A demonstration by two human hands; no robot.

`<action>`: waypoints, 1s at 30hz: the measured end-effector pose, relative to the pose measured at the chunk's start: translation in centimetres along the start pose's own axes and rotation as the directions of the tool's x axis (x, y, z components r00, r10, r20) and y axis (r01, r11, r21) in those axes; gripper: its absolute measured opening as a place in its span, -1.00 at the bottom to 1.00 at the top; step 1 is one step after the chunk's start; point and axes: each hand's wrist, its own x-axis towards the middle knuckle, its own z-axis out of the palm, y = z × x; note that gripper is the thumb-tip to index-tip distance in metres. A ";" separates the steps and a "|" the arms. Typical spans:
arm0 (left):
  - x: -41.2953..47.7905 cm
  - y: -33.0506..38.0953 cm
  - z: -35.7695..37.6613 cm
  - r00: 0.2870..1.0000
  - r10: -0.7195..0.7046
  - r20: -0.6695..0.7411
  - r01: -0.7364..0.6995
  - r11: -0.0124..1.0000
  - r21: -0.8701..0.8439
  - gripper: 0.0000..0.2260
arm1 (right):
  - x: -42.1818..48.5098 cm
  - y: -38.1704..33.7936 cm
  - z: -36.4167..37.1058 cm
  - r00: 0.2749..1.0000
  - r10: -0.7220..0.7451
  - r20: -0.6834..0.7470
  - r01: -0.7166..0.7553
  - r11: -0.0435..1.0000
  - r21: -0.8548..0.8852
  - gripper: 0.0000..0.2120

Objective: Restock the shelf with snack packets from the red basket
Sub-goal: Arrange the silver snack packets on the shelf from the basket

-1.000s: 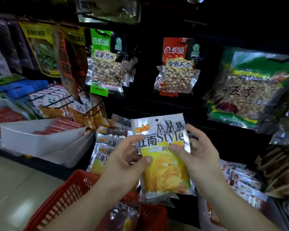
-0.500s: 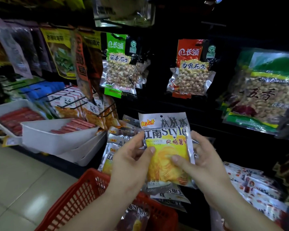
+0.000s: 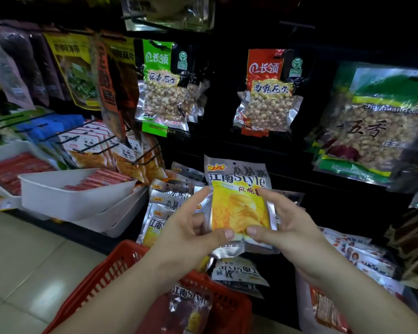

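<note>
You hold a silver and yellow snack packet (image 3: 239, 208) upright in front of the dark shelf (image 3: 323, 189), just above the red basket (image 3: 121, 263). Your left hand (image 3: 191, 227) grips its left edge, with the thumb pressed on the front near the bottom. Your right hand (image 3: 290, 225) grips the right edge the same way.

Behind your left hand, more packets of the same kind (image 3: 159, 213) sit in a row on the shelf. One more packet (image 3: 237, 271) lies upside down just under the one you hold, but you cannot tell what it rests on. Another packet (image 3: 191, 307) lies inside the basket, below your arms.

To the left, white trays (image 3: 65, 198) hold red sticks. Higher up hang two bags of nuts, one with a green top (image 3: 164, 92) and one with a red top (image 3: 268, 95).
</note>
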 end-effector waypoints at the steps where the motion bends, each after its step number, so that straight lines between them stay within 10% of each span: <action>1: 0.0 0.2 -0.2 0.999 -0.016 0.039 0.015 1.000 0.008 -0.17 | 0.1 0.0 -0.1 1.000 0.002 -0.021 -0.002 1.000 -0.007 -0.23; 9: 0.2 -0.2 -0.6 0.999 -0.044 0.027 0.045 0.997 -0.056 -0.29 | -0.3 -0.6 -1.4 0.962 0.067 0.265 -0.052 0.997 -0.063 -0.10; 16: 0.4 -1.3 -0.4 0.993 0.016 -0.117 -0.006 0.997 0.082 -0.32 | -0.4 -0.3 -0.4 0.997 -0.071 -0.021 0.053 0.886 -0.461 -0.27; 22: -1.5 -2.4 3.8 0.947 0.310 0.090 -0.302 0.750 0.588 -0.77 | -1.0 0.0 2.5 0.991 -0.067 0.112 0.078 0.992 -0.099 -0.59; 26: -1.7 -1.7 4.3 0.918 0.290 0.272 -0.385 0.820 0.424 -0.71 | -0.3 0.1 1.7 0.998 -0.015 -0.060 0.016 1.000 0.011 -0.58; 30: -0.4 -1.7 2.4 0.947 0.275 -0.164 -0.216 0.926 0.309 -0.83 | -0.1 -0.1 0.5 0.998 -0.044 -0.048 0.041 0.998 -0.055 -0.44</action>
